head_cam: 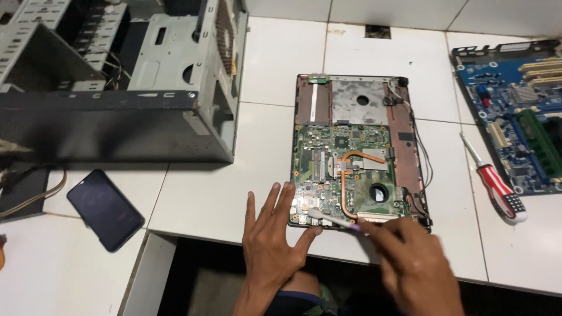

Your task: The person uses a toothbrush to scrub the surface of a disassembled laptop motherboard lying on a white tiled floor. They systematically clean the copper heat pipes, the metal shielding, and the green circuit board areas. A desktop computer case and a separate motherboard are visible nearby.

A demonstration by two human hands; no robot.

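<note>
A dark phone lies face up at the far left on the white tiled bench, close to its front edge. Behind it stands an open grey computer case, its metal frame and a few loose wires showing inside.

Toward the middle, the left hand lies flat on the bench, palm down, its fingers spread and holding nothing; the fingertips touch the near left corner of an opened laptop base. The base lies flat on the bench with its green circuit board bare, a copper heat pipe bending across it and a round fan near the front right.

Just right of the left hand, the right hand grips a thin light-coloured tool with a purple part near the fingers. The fingers are closed around it, and its tip rests on the board's near edge, beside the left fingertips.

Right of the laptop base, well apart from both hands, a screwdriver with a red, white and black handle lies on the bench, shaft pointing away. At the far right a blue motherboard lies flat, partly cut off by the picture's edge.
</note>
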